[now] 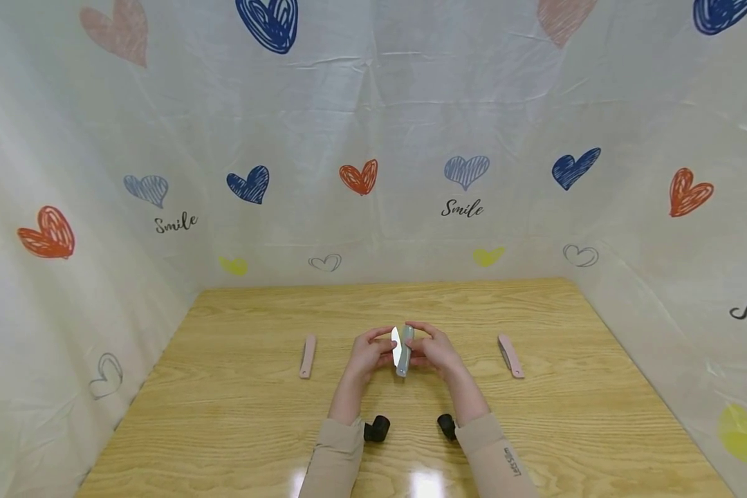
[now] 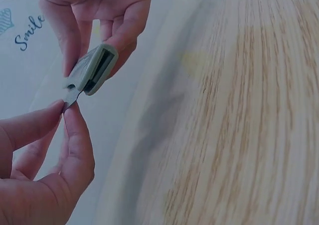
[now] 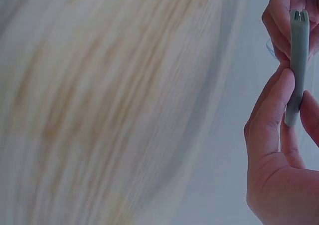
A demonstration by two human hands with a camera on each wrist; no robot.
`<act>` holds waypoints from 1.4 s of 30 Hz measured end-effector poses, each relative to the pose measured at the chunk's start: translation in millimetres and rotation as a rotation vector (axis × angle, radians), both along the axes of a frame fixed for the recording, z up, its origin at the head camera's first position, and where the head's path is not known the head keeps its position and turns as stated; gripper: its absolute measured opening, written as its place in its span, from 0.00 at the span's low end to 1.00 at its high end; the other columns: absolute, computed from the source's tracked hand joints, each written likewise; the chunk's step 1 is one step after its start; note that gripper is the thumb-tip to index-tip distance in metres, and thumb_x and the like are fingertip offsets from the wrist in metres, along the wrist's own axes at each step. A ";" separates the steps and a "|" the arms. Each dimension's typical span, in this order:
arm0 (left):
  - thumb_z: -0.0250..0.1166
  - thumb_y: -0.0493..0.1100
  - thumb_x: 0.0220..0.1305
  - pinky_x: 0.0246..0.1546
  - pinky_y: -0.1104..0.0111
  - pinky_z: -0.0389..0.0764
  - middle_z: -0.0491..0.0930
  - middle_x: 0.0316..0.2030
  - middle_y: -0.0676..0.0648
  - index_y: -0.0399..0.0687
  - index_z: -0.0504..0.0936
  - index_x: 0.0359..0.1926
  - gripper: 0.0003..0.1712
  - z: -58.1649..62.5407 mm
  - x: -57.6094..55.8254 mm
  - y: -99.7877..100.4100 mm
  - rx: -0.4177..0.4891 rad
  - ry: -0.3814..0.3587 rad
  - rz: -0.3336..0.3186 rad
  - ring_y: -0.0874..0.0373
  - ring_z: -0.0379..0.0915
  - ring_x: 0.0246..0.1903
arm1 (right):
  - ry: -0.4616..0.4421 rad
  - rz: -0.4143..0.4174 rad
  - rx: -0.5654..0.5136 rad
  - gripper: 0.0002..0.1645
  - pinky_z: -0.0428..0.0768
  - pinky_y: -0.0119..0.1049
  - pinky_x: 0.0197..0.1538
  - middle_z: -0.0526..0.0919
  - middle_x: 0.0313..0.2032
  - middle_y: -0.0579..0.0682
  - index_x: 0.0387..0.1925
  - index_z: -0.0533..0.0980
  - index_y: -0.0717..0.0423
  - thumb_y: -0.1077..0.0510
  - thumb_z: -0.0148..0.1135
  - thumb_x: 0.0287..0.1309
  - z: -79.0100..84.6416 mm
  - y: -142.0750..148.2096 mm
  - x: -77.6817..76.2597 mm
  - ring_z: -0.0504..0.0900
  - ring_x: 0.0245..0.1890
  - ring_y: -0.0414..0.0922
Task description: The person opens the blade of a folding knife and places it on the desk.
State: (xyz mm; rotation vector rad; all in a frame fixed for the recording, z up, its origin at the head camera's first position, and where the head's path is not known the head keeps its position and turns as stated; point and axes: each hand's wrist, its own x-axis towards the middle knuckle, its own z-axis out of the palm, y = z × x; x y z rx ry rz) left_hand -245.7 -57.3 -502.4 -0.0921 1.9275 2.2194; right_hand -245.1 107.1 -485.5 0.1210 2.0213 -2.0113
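Between the two hands, over the middle of the table, is a folding knife with a grey-green handle (image 1: 404,358). Its shiny blade (image 1: 395,346) stands partly swung out on the left side of the handle. My left hand (image 1: 367,351) pinches the blade between thumb and fingers, which the left wrist view shows close to the handle's end. The handle's long sides are gripped by the thumb and fingers of my right hand (image 1: 437,351). Seen by the right wrist camera, the handle (image 3: 299,50) is upright and edge-on, and the blade is hidden there.
A pink folded knife (image 1: 308,356) lies on the wooden table (image 1: 236,415) to the left. Another pink folded knife (image 1: 511,356) lies to the right. Black wrist devices (image 1: 378,429) sit at both cuffs. A white curtain (image 1: 411,124) with printed hearts surrounds the table's back and sides.
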 end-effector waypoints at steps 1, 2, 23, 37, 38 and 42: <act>0.61 0.28 0.62 0.35 0.67 0.83 0.83 0.33 0.45 0.27 0.73 0.60 0.24 -0.2 -0.1 -0.1 -0.002 0.003 0.007 0.60 0.78 0.30 | 0.000 -0.006 -0.003 0.31 0.85 0.43 0.38 0.82 0.39 0.59 0.67 0.67 0.59 0.66 0.59 0.63 -0.4 0.3 0.0 0.83 0.32 0.45; 0.61 0.28 0.62 0.35 0.68 0.83 0.82 0.32 0.46 0.28 0.74 0.59 0.23 -0.4 -0.2 -0.2 0.000 0.001 0.017 0.60 0.78 0.30 | -0.001 -0.012 -0.008 0.31 0.85 0.43 0.38 0.82 0.38 0.59 0.67 0.67 0.59 0.66 0.59 0.62 -0.9 0.6 0.0 0.83 0.31 0.45; 0.60 0.25 0.62 0.39 0.62 0.86 0.80 0.34 0.43 0.26 0.68 0.61 0.26 3.3 6.6 -10.5 0.061 0.023 0.162 0.59 0.79 0.30 | -0.001 -0.117 -0.147 0.30 0.86 0.41 0.40 0.78 0.41 0.62 0.66 0.59 0.67 0.71 0.54 0.64 -5.2 5.8 5.0 0.82 0.33 0.46; 0.54 0.24 0.66 0.36 0.72 0.84 0.74 0.40 0.36 0.30 0.59 0.65 0.27 7.0 8.7 -6.3 0.237 -0.036 0.336 0.58 0.79 0.32 | -0.023 -0.258 -0.338 0.31 0.85 0.37 0.42 0.68 0.49 0.66 0.67 0.50 0.68 0.72 0.47 0.66 1.6 3.2 8.4 0.81 0.38 0.47; 0.54 0.24 0.66 0.36 0.72 0.84 0.73 0.41 0.36 0.30 0.58 0.65 0.27 7.7 8.9 -5.4 0.256 -0.035 0.347 0.57 0.79 0.33 | -0.021 -0.269 -0.356 0.31 0.85 0.37 0.43 0.67 0.50 0.66 0.67 0.49 0.69 0.72 0.47 0.66 2.2 2.8 8.1 0.81 0.38 0.47; 0.52 0.24 0.67 0.37 0.72 0.84 0.70 0.44 0.33 0.30 0.56 0.64 0.27 10.1 9.6 -0.9 0.333 -0.024 0.400 0.54 0.79 0.36 | -0.019 -0.317 -0.436 0.30 0.84 0.38 0.45 0.66 0.50 0.65 0.66 0.49 0.68 0.73 0.46 0.66 2.4 0.9 7.1 0.80 0.39 0.48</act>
